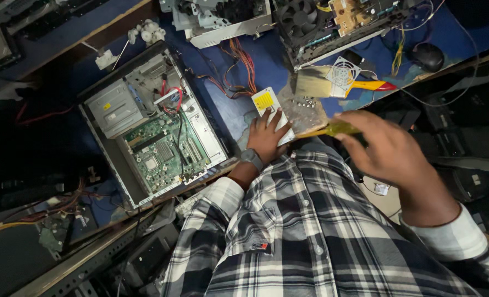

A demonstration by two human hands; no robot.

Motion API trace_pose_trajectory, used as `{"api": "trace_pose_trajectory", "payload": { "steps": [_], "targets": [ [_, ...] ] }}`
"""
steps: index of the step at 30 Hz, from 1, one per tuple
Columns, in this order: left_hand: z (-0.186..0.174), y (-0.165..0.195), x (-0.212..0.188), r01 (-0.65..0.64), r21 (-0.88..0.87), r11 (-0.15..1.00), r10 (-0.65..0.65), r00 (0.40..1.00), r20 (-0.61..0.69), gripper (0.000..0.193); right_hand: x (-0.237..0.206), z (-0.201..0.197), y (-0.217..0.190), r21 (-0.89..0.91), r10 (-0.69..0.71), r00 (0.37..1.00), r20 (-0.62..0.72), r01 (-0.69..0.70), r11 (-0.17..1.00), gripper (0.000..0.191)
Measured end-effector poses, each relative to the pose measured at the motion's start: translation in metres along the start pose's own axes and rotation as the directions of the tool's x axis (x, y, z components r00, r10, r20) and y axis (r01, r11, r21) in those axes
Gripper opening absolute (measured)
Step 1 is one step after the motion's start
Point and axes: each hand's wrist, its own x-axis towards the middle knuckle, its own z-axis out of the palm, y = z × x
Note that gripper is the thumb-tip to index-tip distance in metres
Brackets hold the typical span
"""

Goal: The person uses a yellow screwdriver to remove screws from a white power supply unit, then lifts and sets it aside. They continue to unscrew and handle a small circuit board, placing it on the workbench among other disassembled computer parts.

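Right of the open computer case [153, 129], the left hand [266, 137] presses flat on a small power supply box [273, 113] while the right hand [390, 151], fingers closed around a yellow-handled screwdriver [327, 130], aims its shaft leftward at the box.

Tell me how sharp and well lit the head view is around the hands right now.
Head view: right hand near the lens, soft with blur, its yellow-handled tool smeared; left hand on the power supply unit is sharper; open computer case is crisp and evenly lit; frame edges fall into deep shadow.
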Motion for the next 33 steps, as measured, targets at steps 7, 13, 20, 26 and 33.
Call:
{"api": "trace_pose_trajectory", "payload": {
  "steps": [7,13,20,26,33],
  "targets": [
    [-0.013,0.007,-0.002,0.027,-0.049,0.998,-0.026,0.999,0.028,0.074,-0.019,-0.004,0.019,0.07,0.113,0.991,-0.064,-0.109,0.992,0.043],
    [-0.004,0.005,-0.013,-0.095,-0.128,0.987,0.07,0.981,-0.183,0.044,-0.031,-0.001,0.026,0.171,0.126,0.988,-0.087,-0.11,0.979,0.045],
    [0.0,0.003,-0.015,-0.206,-0.158,0.966,0.166,0.958,-0.233,0.02,-0.037,-0.003,0.027,0.203,0.123,0.985,-0.12,-0.097,0.974,0.045],
    [-0.001,0.01,-0.007,-0.147,-0.14,0.979,0.115,0.97,-0.212,0.015,-0.04,-0.004,0.021,0.164,0.188,0.974,-0.125,-0.166,0.972,0.045],
    [0.013,0.017,0.005,-0.038,-0.084,0.996,0.028,0.992,-0.124,0.016,-0.039,-0.002,0.023,0.237,0.17,0.977,-0.129,-0.136,0.962,0.045]
  ]
}}
